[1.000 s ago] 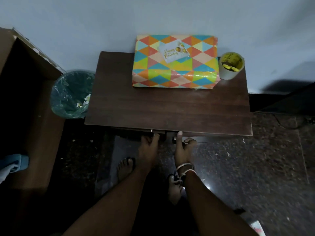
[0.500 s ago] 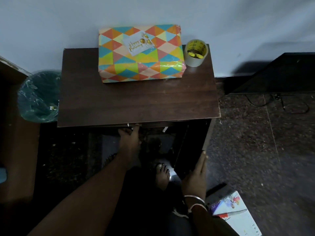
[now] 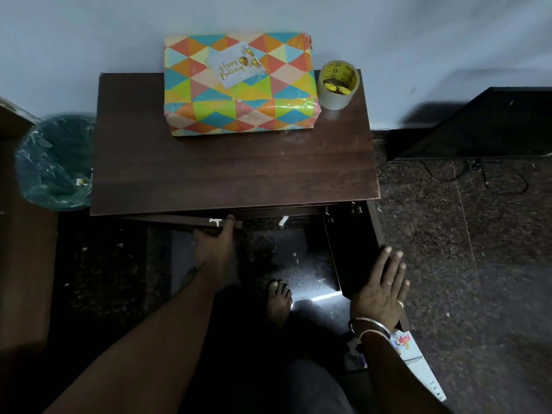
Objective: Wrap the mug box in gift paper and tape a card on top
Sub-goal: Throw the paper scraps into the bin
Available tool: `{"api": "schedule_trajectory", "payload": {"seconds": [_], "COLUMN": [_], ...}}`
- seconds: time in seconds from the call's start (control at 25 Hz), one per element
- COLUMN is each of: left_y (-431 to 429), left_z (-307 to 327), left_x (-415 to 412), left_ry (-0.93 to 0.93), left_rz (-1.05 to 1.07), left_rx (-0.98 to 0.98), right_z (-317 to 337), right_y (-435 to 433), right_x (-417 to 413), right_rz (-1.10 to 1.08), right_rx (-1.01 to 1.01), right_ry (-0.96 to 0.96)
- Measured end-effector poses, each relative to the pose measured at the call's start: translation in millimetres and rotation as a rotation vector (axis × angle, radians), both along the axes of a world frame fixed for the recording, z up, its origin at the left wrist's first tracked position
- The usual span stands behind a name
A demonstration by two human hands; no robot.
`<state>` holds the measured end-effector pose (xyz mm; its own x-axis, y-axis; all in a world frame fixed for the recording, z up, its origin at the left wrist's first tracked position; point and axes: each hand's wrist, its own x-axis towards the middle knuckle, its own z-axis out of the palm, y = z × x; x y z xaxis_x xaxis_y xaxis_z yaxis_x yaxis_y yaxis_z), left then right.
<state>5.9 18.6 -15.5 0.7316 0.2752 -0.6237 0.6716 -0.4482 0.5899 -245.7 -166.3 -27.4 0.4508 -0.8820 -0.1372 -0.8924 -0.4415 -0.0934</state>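
The wrapped box [image 3: 239, 97], covered in paper with orange, blue and yellow triangles, lies at the back of the dark wooden cabinet top [image 3: 233, 168], against the wall. A white "Happy Birthday" card [image 3: 234, 67] sits on its upper face. A roll of tape [image 3: 337, 85] stands upright just right of the box. My left hand [image 3: 213, 249] grips the edge of the left cabinet door below the top's front edge. My right hand [image 3: 380, 291] rests flat, fingers spread, on the right cabinet door [image 3: 352, 249], which is swung out.
A bin lined with a green bag [image 3: 53, 162] stands left of the cabinet. A dark low unit [image 3: 478, 127] with cables is at the right. A printed white box [image 3: 418, 363] lies on the speckled floor by my right wrist. My foot [image 3: 279, 300] is below the cabinet.
Both hands were together at the cabinet's front edge. The right door has swung out with my right hand on it, and the left door has come slightly ajar. The view shifted.
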Motion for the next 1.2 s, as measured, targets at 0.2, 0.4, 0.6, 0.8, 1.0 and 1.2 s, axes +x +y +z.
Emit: {"api": "schedule_trajectory", "payload": {"seconds": [0.2,0.4,0.6,0.8,1.0,1.2], "left_y": [28.4,88.1,174.9,240.1,261.5,230.2], "left_z": [2.8,-4.0,-33.8,21.8,23.6,16.5], "left_x": [-10.9,-40.3,-62.0,-42.6,-28.7,1.1], "left_ry": [0.061,0.130,0.248,0.361,0.281,0.181], "left_rz": [-0.008,-0.174,-0.327,-0.444,-0.403,-0.288], "left_rx": [-0.073,-0.097,-0.067,0.191,0.318,0.581], "right_z": [-2.1,-9.9,-1.1,-5.1,-4.2,1.9], "right_y": [33.0,90.6,142.9,167.2,173.3,164.1], "right_x": [57.5,105.5,147.2,174.2,198.6,213.5], "right_rz": [0.319,0.692,0.813,0.910,0.947,0.949], "right_rx": [0.131,0.308,0.355,0.348,0.336,0.340], "right_ry": [-0.003,0.083,0.043,-0.027,-0.067,-0.071]}}
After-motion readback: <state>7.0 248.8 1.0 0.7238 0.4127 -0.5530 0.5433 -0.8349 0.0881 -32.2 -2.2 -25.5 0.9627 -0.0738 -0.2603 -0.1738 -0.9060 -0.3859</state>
